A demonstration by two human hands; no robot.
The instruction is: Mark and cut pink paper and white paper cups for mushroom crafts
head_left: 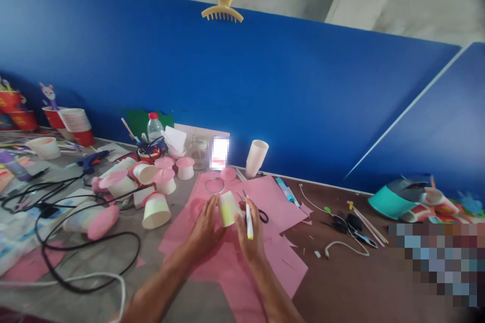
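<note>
Between my two hands is a small paper cup (228, 208), white with a yellow-coloured patch on its side. My left hand (207, 224) grips the cup from the left, its fingers along the wall. In my right hand (250, 239) is a white marker (249, 218) with a yellow end pointing toward me; the fingertips of this hand also reach the cup's right side. Just behind the right hand, scissors with a black handle (262, 216) are partly hidden. Pink paper sheets (261, 197) lie beneath both hands, with a clear ring (214, 185) and a pink paper disc (228, 174) beyond the cup.
At left stand several small cups with pink disc tops (164, 180), a glue gun (93, 160) and looping black cables (91, 234). A stack of white cups (256, 158) leans near the blue partition (265, 75). Blue markers (286, 191), a white cable (346, 250) and a teal container (394, 199) lie rightward.
</note>
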